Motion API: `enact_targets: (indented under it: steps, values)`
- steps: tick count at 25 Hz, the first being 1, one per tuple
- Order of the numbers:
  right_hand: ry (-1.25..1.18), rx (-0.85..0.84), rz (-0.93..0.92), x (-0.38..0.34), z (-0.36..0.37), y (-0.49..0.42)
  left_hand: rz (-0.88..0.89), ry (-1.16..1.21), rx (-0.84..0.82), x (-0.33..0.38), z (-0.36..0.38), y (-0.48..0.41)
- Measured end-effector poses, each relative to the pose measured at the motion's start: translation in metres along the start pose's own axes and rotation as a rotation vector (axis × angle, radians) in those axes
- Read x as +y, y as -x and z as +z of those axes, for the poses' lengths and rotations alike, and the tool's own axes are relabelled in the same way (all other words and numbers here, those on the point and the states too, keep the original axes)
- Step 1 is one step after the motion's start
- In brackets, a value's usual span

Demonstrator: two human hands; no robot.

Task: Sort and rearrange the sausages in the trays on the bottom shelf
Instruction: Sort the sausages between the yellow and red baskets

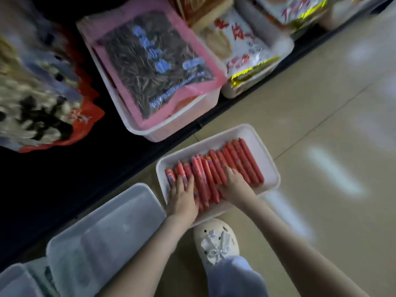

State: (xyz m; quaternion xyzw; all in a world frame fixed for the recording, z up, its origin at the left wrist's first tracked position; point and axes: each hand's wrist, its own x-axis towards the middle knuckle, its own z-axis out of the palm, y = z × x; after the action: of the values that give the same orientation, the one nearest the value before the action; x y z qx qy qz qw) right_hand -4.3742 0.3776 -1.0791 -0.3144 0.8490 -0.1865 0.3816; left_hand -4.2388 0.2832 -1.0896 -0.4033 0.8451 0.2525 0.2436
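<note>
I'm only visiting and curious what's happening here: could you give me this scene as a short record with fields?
place: tiled floor
tray: white tray standing on the floor
contents: red sausages lying side by side in a row
left hand: fingers flat on the sausages near the row's left end
right hand: resting on the middle of the row
nearby: clear plastic tub left of the tray; pink packet in a white bin
</note>
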Motion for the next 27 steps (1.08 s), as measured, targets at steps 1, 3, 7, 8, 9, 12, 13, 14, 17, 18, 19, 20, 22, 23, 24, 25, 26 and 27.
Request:
enact_targets:
  steps: [1,3,7,8,9,12,13,14,17,18,19,20,22,23,24,25,26,27]
  values:
    - [0.012,-0.012,-0.006,-0.001,0.02,-0.015,0.008,-0.01,-0.04,-0.009,0.011,-0.013]
    - [0.111,0.027,0.049,-0.005,0.052,-0.033,0.025,-0.017,-0.1,-0.019,0.024,-0.026]
    - [0.28,0.074,0.109,-0.01,0.076,-0.037,0.042,0.014,-0.077,-0.018,0.035,-0.023]
    - [0.241,0.077,0.105,-0.007,0.075,-0.038,0.057,0.047,-0.055,-0.017,0.037,-0.022]
    - [0.195,0.084,0.11,-0.004,0.071,-0.039,0.081,0.084,-0.008,-0.015,0.038,-0.022]
    - [0.075,0.159,0.169,0.011,0.061,-0.043,0.017,0.25,0.198,-0.007,0.041,-0.017]
    - [0.036,0.199,0.197,0.016,0.058,-0.042,-0.086,0.333,0.21,-0.004,0.041,-0.017]
    - [-0.003,0.232,0.223,0.02,0.057,-0.041,-0.187,0.408,0.193,-0.002,0.04,-0.018]
    - [-0.057,0.234,0.245,0.022,0.057,-0.038,-0.304,0.529,0.226,0.003,0.036,-0.02]
    - [-0.021,0.224,0.234,0.02,0.059,-0.037,-0.328,0.543,0.244,0.005,0.034,-0.021]
    - [0.031,0.232,0.214,0.017,0.061,-0.036,-0.361,0.547,0.246,0.007,0.032,-0.021]
    - [0.062,0.265,0.177,0.013,0.063,-0.036,-0.391,0.55,0.236,0.007,0.03,-0.022]
    - [0.047,0.341,0.052,0.004,0.066,-0.033,-0.403,0.564,0.221,0.007,0.029,-0.025]
    - [0.03,0.345,-0.011,0.001,0.067,-0.031,-0.371,0.573,0.213,0.008,0.029,-0.027]
    - [0.007,0.32,-0.052,-0.001,0.069,-0.03,-0.329,0.591,0.199,0.009,0.03,-0.028]
    - [-0.022,0.279,-0.07,-0.002,0.07,-0.029,-0.29,0.62,0.181,0.011,0.03,-0.028]
    - [-0.046,0.237,-0.071,-0.002,0.071,-0.029,-0.263,0.66,0.163,0.012,0.03,-0.028]
    - [-0.044,0.214,-0.072,0.0,0.073,-0.029,-0.257,0.711,0.147,0.012,0.03,-0.029]
